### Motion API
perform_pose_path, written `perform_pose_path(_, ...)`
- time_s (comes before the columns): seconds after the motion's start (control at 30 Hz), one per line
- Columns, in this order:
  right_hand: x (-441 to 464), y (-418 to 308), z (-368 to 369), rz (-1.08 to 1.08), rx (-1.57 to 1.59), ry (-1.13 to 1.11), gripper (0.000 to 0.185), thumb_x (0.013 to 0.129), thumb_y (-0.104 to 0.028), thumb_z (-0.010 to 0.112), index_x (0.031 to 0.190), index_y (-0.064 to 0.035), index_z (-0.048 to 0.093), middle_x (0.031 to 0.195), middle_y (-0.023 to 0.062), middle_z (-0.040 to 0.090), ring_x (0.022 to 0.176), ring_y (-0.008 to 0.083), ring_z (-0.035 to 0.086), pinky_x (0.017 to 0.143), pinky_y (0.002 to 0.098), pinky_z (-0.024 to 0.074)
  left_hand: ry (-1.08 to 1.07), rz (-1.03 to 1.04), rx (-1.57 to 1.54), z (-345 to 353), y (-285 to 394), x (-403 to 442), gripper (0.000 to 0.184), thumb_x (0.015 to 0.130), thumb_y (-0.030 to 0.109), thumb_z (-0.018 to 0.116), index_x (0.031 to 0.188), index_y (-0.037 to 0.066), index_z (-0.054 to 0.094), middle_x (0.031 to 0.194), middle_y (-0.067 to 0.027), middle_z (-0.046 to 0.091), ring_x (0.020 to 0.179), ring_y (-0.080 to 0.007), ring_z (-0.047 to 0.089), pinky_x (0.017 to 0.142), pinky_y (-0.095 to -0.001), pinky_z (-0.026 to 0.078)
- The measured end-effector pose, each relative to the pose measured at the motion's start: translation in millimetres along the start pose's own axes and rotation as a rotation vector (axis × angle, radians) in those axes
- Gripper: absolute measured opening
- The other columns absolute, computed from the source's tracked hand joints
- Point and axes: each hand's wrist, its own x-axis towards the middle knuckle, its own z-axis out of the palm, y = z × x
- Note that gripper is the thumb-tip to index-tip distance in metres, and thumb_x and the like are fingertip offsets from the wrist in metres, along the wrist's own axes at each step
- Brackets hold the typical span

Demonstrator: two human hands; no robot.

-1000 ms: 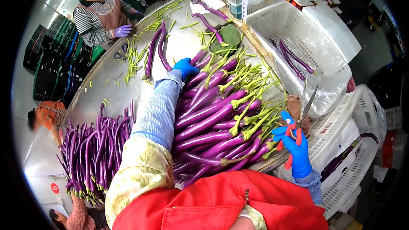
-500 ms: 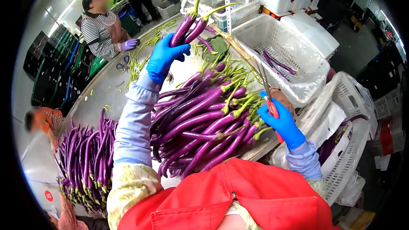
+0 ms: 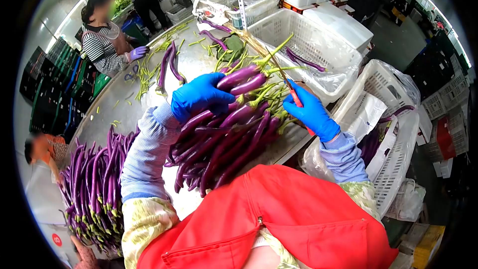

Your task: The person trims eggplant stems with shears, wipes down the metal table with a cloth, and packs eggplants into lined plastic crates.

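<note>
My left hand (image 3: 201,95), in a blue glove, is closed around two purple eggplants (image 3: 246,80). Their green stems point up and right, close to the scissors. My blue-gloved right hand (image 3: 314,114) grips scissors (image 3: 295,97) by their red handles, with the blades reaching up beside the stems; how far apart the blades are is hard to see. Below both hands spreads a large pile of long eggplants (image 3: 219,152), mostly with stems to the right. Two eggplants (image 3: 163,68) lie apart on the metal table (image 3: 104,114), behind my left hand.
A neat stack of eggplants (image 3: 94,182) lies on the left. Cut stem pieces (image 3: 144,82) are scattered at the back. A white crate (image 3: 343,65) holding a few eggplants stands right, near another lined crate (image 3: 393,154). A co-worker (image 3: 107,42) stands across the table.
My left hand has come down and tilted the two eggplants from upright toward the right, bringing their stems to the scissors. The two eggplants lying behind it now show. The whole view has shifted slightly.
</note>
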Motion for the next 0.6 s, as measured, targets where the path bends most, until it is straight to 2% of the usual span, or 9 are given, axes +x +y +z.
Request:
perform_pose_path(0.07,-5,-4,-1,0.042,-0.036,-0.008,0.058,0.084,-0.019,0.063,0.136,-0.0021,0.044,0.082,0.0012,0.051,0.073,0.0097,0.047,0.069,0.0260,0.0427,-0.005,-0.044,-0.010,8,-5,1,0.037,0.080,0.007,0.072,0.113,0.000,0.055,0.084,-0.0059,0.064,0.069,-0.0119,0.064,0.060,-0.0231,0.053)
perform_pose_path(0.1,-6,-3,-3,0.055,-0.067,-0.026,0.059,0.084,-0.019,0.063,0.137,-0.0015,0.044,0.081,0.0003,0.050,0.072,0.0091,0.045,0.068,0.0254,0.0419,0.004,-0.013,0.012,11,-7,1,0.030,0.082,0.010,0.070,0.107,-0.001,0.056,0.075,-0.0056,0.061,0.063,-0.0120,0.060,0.057,-0.0249,0.051)
perform_pose_path(0.2,-14,7,-10,0.053,-0.043,-0.079,0.060,0.084,-0.019,0.063,0.137,-0.0019,0.044,0.081,-0.0004,0.050,0.072,0.0083,0.045,0.068,0.0249,0.0420,0.021,0.020,-0.008,13,-7,-2,0.030,0.082,0.010,0.070,0.107,-0.001,0.057,0.077,-0.0058,0.062,0.062,-0.0119,0.060,0.057,-0.0251,0.051)
perform_pose_path(0.3,-21,18,-11,0.076,-0.028,-0.118,0.060,0.084,-0.020,0.064,0.137,-0.0020,0.045,0.081,-0.0011,0.050,0.073,0.0079,0.046,0.068,0.0246,0.0424,0.052,0.025,-0.040,17,-7,0,0.041,0.081,0.005,0.071,0.118,-0.001,0.054,0.084,-0.0068,0.064,0.067,-0.0128,0.063,0.060,-0.0236,0.053)
perform_pose_path(0.43,-27,14,-6,0.102,0.063,-0.079,0.039,0.086,-0.020,0.064,0.120,-0.0014,0.058,0.081,0.0002,0.057,0.076,0.0068,0.051,0.073,0.0246,0.0441,-0.021,-0.026,-0.017,24,-4,0,0.041,0.081,0.005,0.071,0.117,-0.001,0.054,0.081,-0.0073,0.064,0.066,-0.0137,0.063,0.059,-0.0244,0.052)
perform_pose_path(0.53,-26,22,-2,0.090,0.111,-0.072,0.034,0.088,-0.020,0.062,0.117,-0.0019,0.060,0.079,0.0005,0.057,0.072,0.0067,0.053,0.068,0.0237,0.0450,-0.012,-0.043,-0.001,25,-6,3,0.040,0.081,0.006,0.071,0.116,0.000,0.054,0.080,-0.0073,0.064,0.066,-0.0135,0.063,0.058,-0.0246,0.051)
perform_pose_path(0.6,-28,12,-5,0.163,0.129,-0.111,0.033,0.089,-0.021,0.062,0.116,-0.0028,0.059,0.078,-0.0003,0.057,0.067,0.0064,0.053,0.061,0.0227,0.0449,-0.036,-0.070,0.039,22,-5,1,0.039,0.081,0.007,0.072,0.115,0.000,0.054,0.080,-0.0069,0.064,0.065,-0.0132,0.063,0.058,-0.0244,0.051)
